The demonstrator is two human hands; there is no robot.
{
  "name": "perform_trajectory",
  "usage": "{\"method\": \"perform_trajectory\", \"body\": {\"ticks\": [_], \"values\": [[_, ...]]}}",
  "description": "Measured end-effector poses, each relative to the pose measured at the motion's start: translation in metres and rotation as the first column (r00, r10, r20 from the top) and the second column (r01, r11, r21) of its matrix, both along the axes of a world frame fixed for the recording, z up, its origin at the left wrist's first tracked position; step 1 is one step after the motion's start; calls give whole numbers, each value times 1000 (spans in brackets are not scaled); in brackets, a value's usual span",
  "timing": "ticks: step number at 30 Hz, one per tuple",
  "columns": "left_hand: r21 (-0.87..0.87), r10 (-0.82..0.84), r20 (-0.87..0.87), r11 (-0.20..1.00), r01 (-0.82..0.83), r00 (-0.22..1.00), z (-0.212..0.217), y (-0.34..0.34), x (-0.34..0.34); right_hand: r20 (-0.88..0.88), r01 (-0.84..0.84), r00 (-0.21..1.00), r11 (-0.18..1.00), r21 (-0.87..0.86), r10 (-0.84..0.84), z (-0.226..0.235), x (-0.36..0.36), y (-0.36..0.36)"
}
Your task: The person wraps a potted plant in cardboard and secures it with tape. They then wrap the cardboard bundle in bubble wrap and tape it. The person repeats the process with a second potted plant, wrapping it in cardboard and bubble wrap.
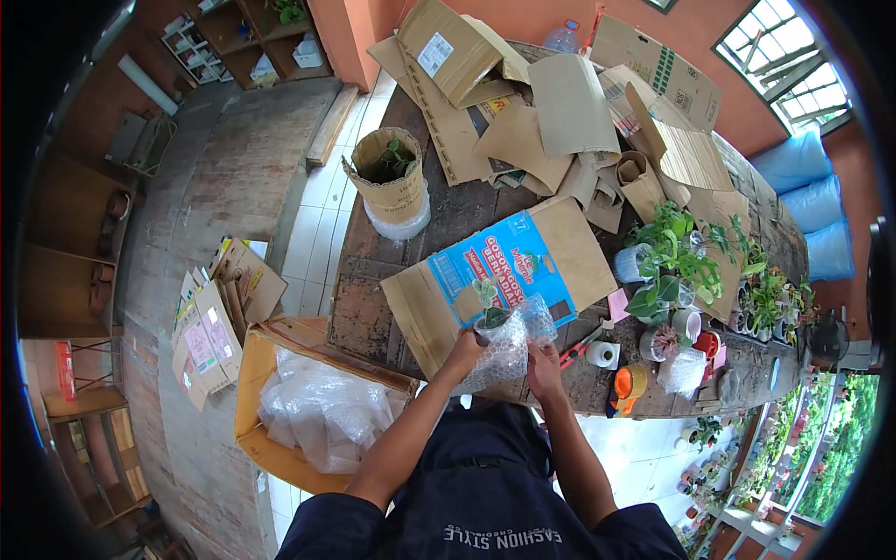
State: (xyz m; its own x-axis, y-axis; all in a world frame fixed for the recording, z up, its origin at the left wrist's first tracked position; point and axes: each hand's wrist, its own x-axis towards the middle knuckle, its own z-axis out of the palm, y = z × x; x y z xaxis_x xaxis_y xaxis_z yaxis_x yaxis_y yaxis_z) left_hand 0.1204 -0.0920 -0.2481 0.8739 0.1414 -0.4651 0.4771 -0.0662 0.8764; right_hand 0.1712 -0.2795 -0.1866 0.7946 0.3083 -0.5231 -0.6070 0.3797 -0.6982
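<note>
A small potted succulent stands on a flattened blue-and-brown cardboard box at the near edge of a dark wooden table. Clear bubble wrap surrounds its pot. My left hand grips the wrap on the left side. My right hand holds the wrap on the right side, fingers closed on it. Both forearms come up from the lower edge.
A cardboard-wrapped plant stands at the table's left. Loose cardboard pieces cover the far end. Small potted plants, a tape roll, an orange dispenser and red scissors lie right. An open box of bubble wrap sits on the floor.
</note>
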Motion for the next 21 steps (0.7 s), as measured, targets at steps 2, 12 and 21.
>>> {"method": "perform_trajectory", "body": {"ticks": [2, 12, 21], "values": [[-183, 74, -48, 980, -81, 996, 19, 2, -3, 25, 1, 1000, 999, -45, 0, -2, 1, 1], [-15, 34, -127, 999, -36, 991, 76, 22, -16, 79, -59, 993, 965, -256, 82, 1, 9, 10], [41, -44, -165, 998, 51, 985, 122, 85, -27, 332, -56, 933, 966, -251, 140, -16, 34, 3]]}}
